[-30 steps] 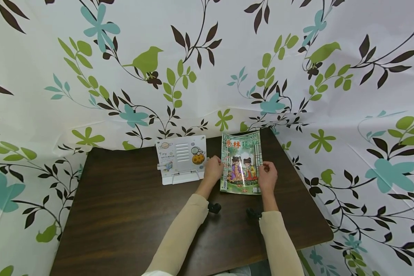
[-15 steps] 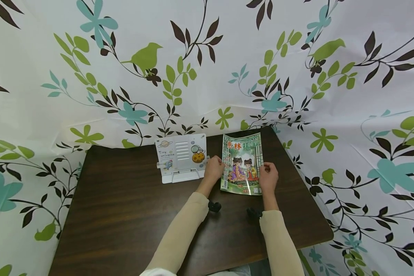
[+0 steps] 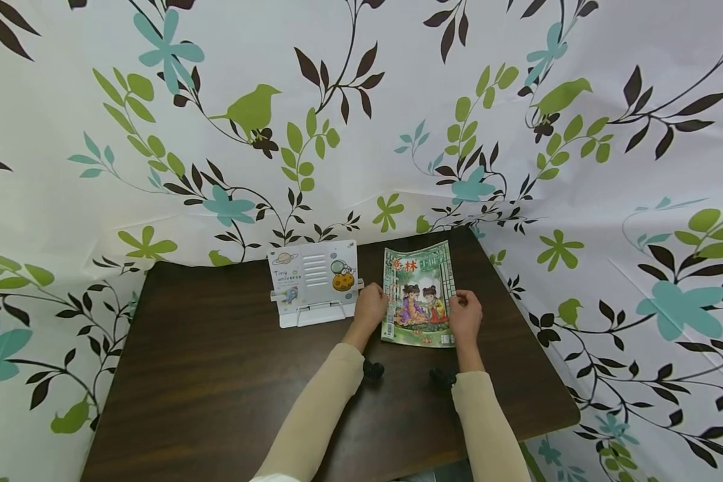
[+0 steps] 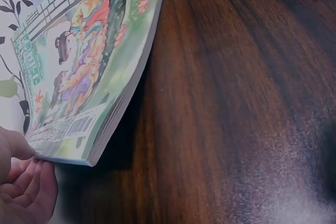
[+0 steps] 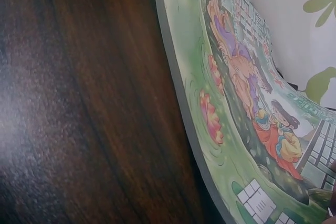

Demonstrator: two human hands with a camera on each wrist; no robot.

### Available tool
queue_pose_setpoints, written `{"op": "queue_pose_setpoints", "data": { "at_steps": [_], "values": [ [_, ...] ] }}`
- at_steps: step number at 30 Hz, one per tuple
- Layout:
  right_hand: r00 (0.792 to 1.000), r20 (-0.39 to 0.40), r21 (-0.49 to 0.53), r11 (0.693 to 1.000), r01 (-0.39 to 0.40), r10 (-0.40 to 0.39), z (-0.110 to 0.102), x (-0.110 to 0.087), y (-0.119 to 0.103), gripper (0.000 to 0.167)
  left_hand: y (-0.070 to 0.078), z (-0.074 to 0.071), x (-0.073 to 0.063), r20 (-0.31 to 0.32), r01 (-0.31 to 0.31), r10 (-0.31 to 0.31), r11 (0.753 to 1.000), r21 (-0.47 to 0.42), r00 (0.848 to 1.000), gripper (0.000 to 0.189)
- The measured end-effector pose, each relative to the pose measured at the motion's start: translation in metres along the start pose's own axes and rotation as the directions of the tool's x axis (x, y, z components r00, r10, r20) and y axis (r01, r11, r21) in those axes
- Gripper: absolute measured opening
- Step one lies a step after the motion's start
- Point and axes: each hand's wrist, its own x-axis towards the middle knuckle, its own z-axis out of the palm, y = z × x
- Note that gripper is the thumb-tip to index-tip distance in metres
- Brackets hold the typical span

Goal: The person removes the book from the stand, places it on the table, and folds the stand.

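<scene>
A magazine point(image 3: 420, 294) with a green illustrated cover lies between my hands at the table's far right, bowed and partly raised off the wood. My left hand point(image 3: 370, 309) pinches its left edge; in the left wrist view the thumb point(image 4: 18, 145) presses on top with fingers curled beneath. My right hand point(image 3: 466, 316) grips the opposite edge, its fingertips partly hidden. In the right wrist view, the cover point(image 5: 226, 93) curves upward, and only a sliver of the right hand shows at the lower right border.
A white book stand point(image 3: 313, 281) printed "Tiny universe" leans upright just left of my left hand. The dark wooden table point(image 3: 217, 375) spreads to the left and front. Behind and to the right hangs a floral-patterned sheet point(image 3: 361, 167).
The head view has shifted slightly. Against the book stand, the magazine's top edge sits a little lower than half a second ago. Both hands keep their hold on its edges.
</scene>
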Motion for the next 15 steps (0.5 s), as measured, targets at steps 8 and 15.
{"op": "queue_pose_setpoints", "data": {
  "at_steps": [8,15],
  "values": [
    [0.999,0.017,-0.005,1.000,-0.030,0.030,0.0023,-0.0003,0.0011,0.037,-0.0070,0.0054,0.0044,-0.004,0.014,-0.014,1.000,0.010,1.000,0.024],
    [0.997,0.031,-0.060,0.996,-0.066,0.068,-0.0010,0.0021,0.0079,0.040,-0.0036,0.0040,0.0029,0.048,0.035,-0.038,0.998,0.052,0.998,0.014]
  ]
}}
